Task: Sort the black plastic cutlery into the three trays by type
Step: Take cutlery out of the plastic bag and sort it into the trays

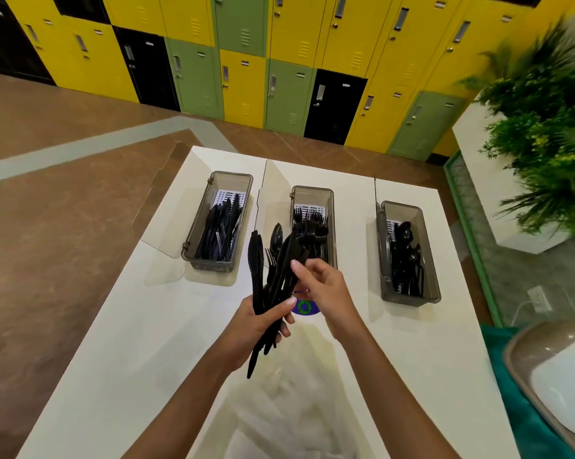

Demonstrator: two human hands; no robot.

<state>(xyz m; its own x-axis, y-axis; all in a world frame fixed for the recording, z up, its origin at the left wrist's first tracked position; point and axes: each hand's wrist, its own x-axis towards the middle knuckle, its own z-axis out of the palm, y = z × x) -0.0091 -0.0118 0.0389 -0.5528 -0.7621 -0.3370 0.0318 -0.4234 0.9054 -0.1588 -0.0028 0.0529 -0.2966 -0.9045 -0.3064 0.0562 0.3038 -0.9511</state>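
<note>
My left hand grips a bundle of black plastic cutlery that fans upward above the white table; knives, a fork and a spoon show in it. My right hand pinches one black piece at the top of the bundle, near the middle tray's front end. Three smoky plastic trays stand in a row with lids open. The left tray holds knives, the middle tray holds forks, the right tray holds spoons.
A clear plastic bag lies on the table below my arms. A purple and green sticker shows between my hands. A beige basin sits at the right edge. Plants and lockers stand beyond.
</note>
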